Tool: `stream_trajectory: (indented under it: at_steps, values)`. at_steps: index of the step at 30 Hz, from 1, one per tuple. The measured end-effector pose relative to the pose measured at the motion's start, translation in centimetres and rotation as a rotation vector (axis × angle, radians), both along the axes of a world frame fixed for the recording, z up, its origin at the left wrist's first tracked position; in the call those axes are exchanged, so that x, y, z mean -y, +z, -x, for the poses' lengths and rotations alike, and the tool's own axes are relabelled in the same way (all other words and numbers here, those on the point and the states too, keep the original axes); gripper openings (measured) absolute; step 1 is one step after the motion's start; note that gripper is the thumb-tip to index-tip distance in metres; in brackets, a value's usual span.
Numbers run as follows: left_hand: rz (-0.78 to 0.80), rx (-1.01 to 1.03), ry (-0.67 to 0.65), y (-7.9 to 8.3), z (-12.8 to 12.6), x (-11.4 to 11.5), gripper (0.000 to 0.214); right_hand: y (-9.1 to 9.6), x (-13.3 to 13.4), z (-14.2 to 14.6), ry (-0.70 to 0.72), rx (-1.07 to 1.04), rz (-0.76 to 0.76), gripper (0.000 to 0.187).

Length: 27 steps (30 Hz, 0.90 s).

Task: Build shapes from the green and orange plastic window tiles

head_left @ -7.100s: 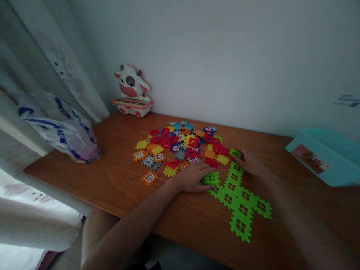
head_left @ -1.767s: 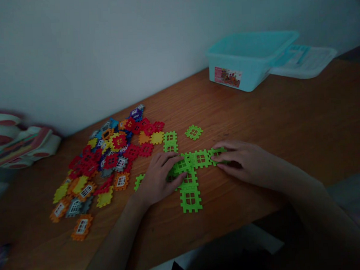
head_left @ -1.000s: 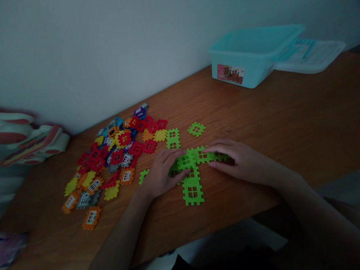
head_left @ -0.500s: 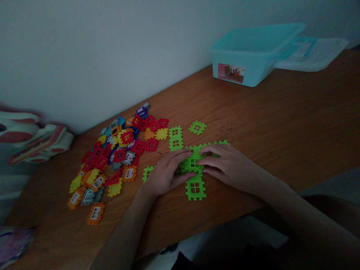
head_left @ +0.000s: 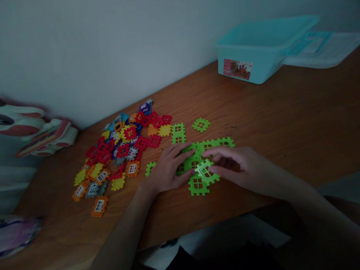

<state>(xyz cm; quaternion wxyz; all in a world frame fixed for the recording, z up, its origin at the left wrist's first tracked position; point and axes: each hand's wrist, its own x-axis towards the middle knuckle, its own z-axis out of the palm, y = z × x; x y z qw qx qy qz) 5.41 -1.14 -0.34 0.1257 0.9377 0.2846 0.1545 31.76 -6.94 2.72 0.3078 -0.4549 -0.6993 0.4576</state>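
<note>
Green waffle block (head_left: 204, 170), tilted and pinched between thumb and fingers of the right hand (head_left: 232, 164), just above a flat green block assembly (head_left: 219, 143) on a wooden desk (head_left: 286, 118). Left hand (head_left: 169, 167) open, fingers spread over the assembly's left end. Loose green blocks (head_left: 201, 125) close by; heap of multicoloured waffle blocks (head_left: 115, 149) farther left; teal plastic box (head_left: 248, 56) beside its lid (head_left: 322, 49) against the wall.

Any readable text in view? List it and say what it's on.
Nothing legible. The printed label on the teal plastic storage box shows a colourful picture; any lettering on it is too small and blurred to read.
</note>
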Motion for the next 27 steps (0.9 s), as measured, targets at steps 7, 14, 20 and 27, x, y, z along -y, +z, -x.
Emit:
stream_trajectory:
  at_steps: [7, 14, 20, 27]
  values:
    - [-0.072, -0.008, 0.177, -0.9, -1.2, 0.5, 0.049, -1.0, 1.2, 1.5, 0.060, 0.185, 0.084, 0.009]
    - [-0.089, -0.003, 0.216, -1.0, -1.3, 0.5, 0.048, -1.7, 1.5, 1.9, 0.043, 0.323, 0.007, 0.010]
    - [-0.027, -0.087, 0.110, -0.3, -0.8, 0.4, 0.079, -1.3, 1.7, 2.3, 0.082, 0.330, 0.067, 0.014]
    - [0.046, -0.177, 0.026, 0.5, -0.3, 0.3, 0.115, -1.3, 2.1, 3.0, 0.038, 0.431, 0.024, 0.023]
